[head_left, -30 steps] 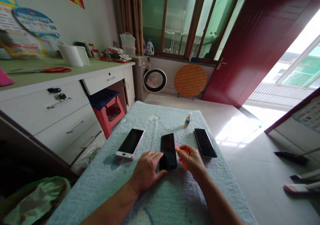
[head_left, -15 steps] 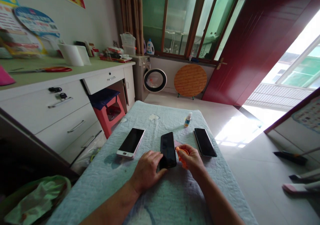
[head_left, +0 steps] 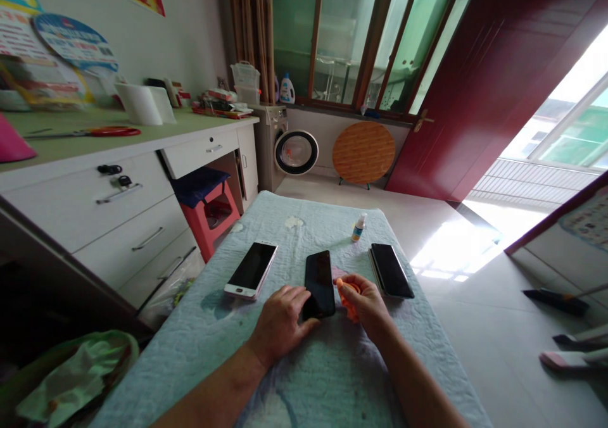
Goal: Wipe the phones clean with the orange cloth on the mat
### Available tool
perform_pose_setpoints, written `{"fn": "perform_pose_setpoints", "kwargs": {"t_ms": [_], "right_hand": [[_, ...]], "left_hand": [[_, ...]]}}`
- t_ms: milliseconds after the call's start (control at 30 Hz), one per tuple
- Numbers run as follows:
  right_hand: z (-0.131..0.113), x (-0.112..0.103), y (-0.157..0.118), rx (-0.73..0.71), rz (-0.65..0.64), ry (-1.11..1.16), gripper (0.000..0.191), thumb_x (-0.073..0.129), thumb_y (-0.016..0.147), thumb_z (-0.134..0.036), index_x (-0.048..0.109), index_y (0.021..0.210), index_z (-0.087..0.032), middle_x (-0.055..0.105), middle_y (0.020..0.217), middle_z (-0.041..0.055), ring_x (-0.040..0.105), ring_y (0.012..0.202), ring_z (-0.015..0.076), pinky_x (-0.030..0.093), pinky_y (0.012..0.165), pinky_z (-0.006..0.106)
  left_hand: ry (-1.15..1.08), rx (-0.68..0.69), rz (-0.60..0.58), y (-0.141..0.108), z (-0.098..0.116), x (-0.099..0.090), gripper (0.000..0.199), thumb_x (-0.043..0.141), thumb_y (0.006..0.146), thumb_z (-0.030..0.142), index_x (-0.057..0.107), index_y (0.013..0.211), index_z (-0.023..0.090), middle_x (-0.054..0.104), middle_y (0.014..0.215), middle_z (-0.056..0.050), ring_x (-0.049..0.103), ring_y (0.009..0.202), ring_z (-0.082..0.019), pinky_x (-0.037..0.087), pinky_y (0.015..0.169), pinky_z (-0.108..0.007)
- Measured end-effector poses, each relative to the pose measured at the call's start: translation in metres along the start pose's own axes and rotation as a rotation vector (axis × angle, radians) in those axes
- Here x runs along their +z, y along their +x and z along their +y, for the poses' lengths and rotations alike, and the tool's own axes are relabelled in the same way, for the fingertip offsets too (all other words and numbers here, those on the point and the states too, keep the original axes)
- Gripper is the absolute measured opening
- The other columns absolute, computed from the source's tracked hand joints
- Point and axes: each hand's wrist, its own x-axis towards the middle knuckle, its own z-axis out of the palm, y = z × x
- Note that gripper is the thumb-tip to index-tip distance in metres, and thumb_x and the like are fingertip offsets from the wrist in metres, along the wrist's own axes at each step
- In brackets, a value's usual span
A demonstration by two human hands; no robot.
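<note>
A black smartphone (head_left: 320, 280) lies screen up on the light blue quilted cloth (head_left: 292, 238), between my two hands. My left hand (head_left: 281, 319) grips its lower left side, fingers along the left edge and thumb at the bottom end. In my right hand (head_left: 365, 301) is a crumpled orange cloth (head_left: 349, 300), pinched between thumb and fingers close to the phone's right edge. To the left rests a white smartphone (head_left: 251, 268) with a dark screen. Another dark smartphone (head_left: 392, 270) is at the right. Beyond them stands a small spray bottle (head_left: 359, 227).
Along the left runs a white desk with drawers (head_left: 95, 209), holding red-handled scissors (head_left: 114, 132) and a paper roll (head_left: 140, 104). A red stool (head_left: 213, 219) is tucked under it. A lined bin (head_left: 71, 377) sits at lower left. Behind are a washing machine (head_left: 268, 140) and a red door (head_left: 441, 92).
The whole view has shifted very slightly. Both hands, the phones and the orange cloth hold practically the same places.
</note>
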Motion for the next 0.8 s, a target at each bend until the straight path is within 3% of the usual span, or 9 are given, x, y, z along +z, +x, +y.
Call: {"fn": "perform_pose_setpoints", "kwargs": {"t_ms": [533, 800], "right_hand": [[-0.0009, -0.0032, 0.0001, 0.032, 0.015, -0.095, 0.051, 0.072, 0.066, -0.060, 0.060, 0.087, -0.015, 0.054, 0.052, -0.0061, 0.039, 0.032, 0.0043, 0.029, 0.027, 0.015], [-0.0004, -0.0026, -0.0017, 0.012, -0.048, -0.002, 0.047, 0.073, 0.069, -0.055, 0.062, 0.090, -0.014, 0.053, 0.055, -0.0057, 0.038, 0.034, 0.0036, 0.029, 0.028, 0.014]], "left_hand": [[0.091, 0.031, -0.002, -0.0015, 0.0001, 0.0007, 0.039, 0.076, 0.076, 0.028, 0.064, 0.111, 0.015, 0.066, 0.117, -0.012, 0.061, 0.105, -0.030, 0.049, 0.093, -0.044], [0.231, 0.111, -0.047, -0.0036, 0.0074, 0.0048, 0.032, 0.060, 0.082, 0.016, 0.060, 0.114, 0.013, 0.069, 0.102, -0.011, 0.066, 0.093, -0.027, 0.054, 0.081, -0.040]]}}
